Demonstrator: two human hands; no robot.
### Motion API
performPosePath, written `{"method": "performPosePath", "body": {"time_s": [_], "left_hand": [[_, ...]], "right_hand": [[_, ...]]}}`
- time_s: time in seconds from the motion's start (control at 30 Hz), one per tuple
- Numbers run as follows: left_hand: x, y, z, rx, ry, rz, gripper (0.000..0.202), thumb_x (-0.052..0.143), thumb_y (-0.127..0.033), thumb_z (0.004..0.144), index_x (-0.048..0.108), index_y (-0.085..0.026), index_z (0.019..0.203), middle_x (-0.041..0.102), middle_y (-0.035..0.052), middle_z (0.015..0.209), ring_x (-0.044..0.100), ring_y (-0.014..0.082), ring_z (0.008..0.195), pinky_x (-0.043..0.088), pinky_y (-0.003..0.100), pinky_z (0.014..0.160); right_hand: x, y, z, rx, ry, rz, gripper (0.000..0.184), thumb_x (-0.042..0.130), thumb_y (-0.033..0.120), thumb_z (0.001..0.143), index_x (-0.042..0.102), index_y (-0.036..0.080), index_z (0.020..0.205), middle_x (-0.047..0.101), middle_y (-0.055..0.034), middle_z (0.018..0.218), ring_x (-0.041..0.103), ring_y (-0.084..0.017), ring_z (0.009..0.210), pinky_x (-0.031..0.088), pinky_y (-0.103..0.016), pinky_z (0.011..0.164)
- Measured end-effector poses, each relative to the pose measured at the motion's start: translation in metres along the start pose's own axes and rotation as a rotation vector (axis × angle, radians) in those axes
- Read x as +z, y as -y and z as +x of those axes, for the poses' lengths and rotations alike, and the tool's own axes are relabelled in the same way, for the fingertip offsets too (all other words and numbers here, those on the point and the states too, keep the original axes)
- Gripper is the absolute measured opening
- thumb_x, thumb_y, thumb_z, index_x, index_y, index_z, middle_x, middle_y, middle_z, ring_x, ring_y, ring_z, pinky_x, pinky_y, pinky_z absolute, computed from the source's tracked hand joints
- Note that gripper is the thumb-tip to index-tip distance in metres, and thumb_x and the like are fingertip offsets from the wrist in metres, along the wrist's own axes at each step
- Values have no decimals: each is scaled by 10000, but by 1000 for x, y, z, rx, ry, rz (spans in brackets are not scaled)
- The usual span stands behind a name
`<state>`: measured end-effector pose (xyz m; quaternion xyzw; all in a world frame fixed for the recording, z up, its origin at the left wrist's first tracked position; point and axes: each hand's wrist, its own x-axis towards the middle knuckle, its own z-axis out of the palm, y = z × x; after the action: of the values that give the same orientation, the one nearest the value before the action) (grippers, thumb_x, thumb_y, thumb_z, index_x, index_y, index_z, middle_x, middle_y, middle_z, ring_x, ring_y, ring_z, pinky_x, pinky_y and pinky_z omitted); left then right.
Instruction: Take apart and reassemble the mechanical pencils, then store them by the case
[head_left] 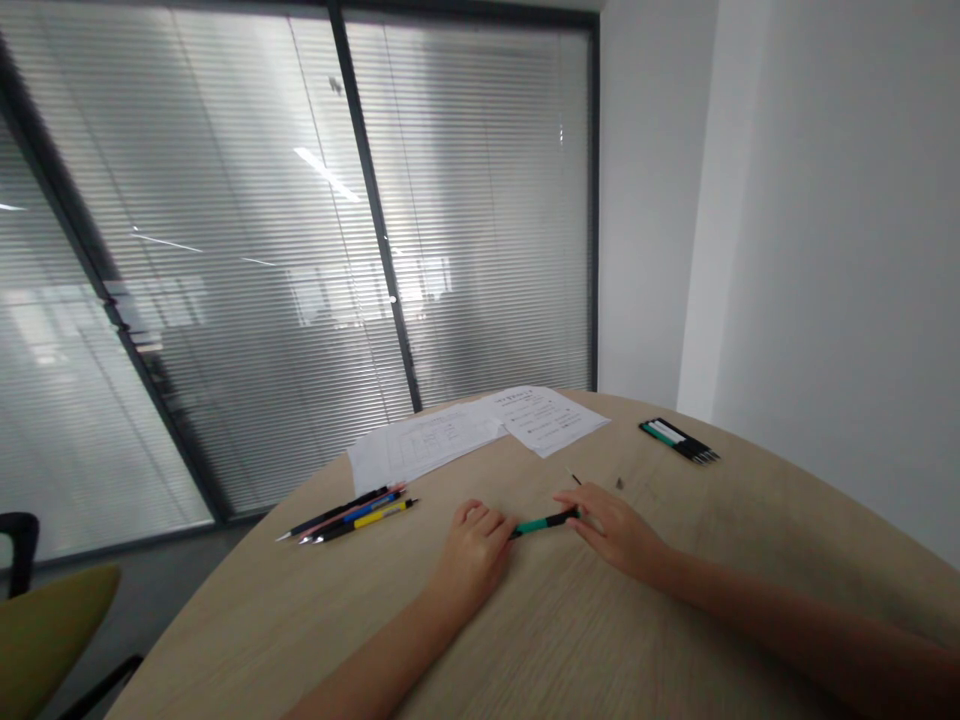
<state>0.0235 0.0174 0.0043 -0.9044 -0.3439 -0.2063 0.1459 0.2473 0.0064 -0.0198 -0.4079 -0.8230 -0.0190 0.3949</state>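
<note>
A green and black mechanical pencil (545,522) lies level just above the round wooden table (570,640), held at both ends. My left hand (475,553) is curled around its left end, fingers closed. My right hand (611,525) pinches its right end with thumb and fingers. A thin dark pencil lead (574,477) lies on the table just behind my right hand.
Several mechanical pencils (349,514) lie in a row to the left. Two printed sheets (480,428) rest at the table's far edge. A small pack of lead tubes (679,440) sits at the right. A chair (45,620) stands at lower left, blinds behind.
</note>
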Motion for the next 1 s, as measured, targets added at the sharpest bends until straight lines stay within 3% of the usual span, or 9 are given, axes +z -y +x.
{"method": "performPosePath", "body": {"time_s": [0.17, 0.3, 0.47, 0.57, 0.73, 0.87, 1.0], "left_hand": [[2, 0, -1, 60, -88, -20, 213, 427, -131, 761, 571, -180, 910, 588, 36, 725, 505, 156, 710, 363, 357, 766], [3, 1, -2, 27, -65, -88, 213, 421, -126, 756, 575, -171, 896, 592, 46, 743, 510, 164, 719, 375, 356, 758], [5, 6, 1, -144, -24, -306, 215, 388, -153, 778, 566, -141, 898, 600, 72, 796, 528, 169, 764, 411, 299, 723], [5, 10, 2, -322, -6, -438, 225, 367, -190, 788, 546, -127, 908, 603, 79, 813, 542, 170, 778, 418, 285, 708], [4, 14, 5, -567, -22, -573, 243, 333, -216, 784, 490, -117, 942, 605, 66, 768, 561, 171, 735, 416, 292, 687], [3, 14, 6, -608, -64, -629, 199, 345, -212, 766, 467, -136, 904, 598, 48, 756, 563, 168, 739, 412, 297, 703], [8, 18, 6, -572, -100, -628, 165, 376, -230, 757, 486, -150, 850, 592, 48, 781, 552, 169, 766, 411, 296, 718]], "right_hand": [[0, 4, -2, -37, 5, -1, 274, 412, 180, 793, 478, 216, 1057, 590, -54, 867, 533, -160, 847, 435, -314, 752], [0, 4, -2, 17, 13, 30, 267, 434, 189, 783, 478, 215, 1045, 593, -47, 873, 535, -159, 843, 430, -319, 762], [3, -4, 1, 187, -80, 22, 359, 454, 200, 760, 402, 199, 1116, 584, -41, 903, 531, -155, 844, 417, -328, 786], [2, -11, 4, 262, -155, -150, 305, 422, 179, 765, 442, 176, 1069, 568, -58, 890, 522, -166, 819, 421, -324, 745], [-7, -12, 8, 169, 30, -578, 208, 462, 185, 742, 553, 160, 928, 559, -85, 873, 502, -207, 824, 397, -327, 715], [-9, -11, 7, 210, 124, -733, 152, 467, 229, 748, 591, 143, 766, 563, -98, 836, 505, -205, 793, 388, -312, 678], [-7, -13, 5, 247, 202, -740, 185, 442, 220, 769, 600, 141, 713, 571, -92, 804, 512, -180, 766, 378, -282, 652]]}}
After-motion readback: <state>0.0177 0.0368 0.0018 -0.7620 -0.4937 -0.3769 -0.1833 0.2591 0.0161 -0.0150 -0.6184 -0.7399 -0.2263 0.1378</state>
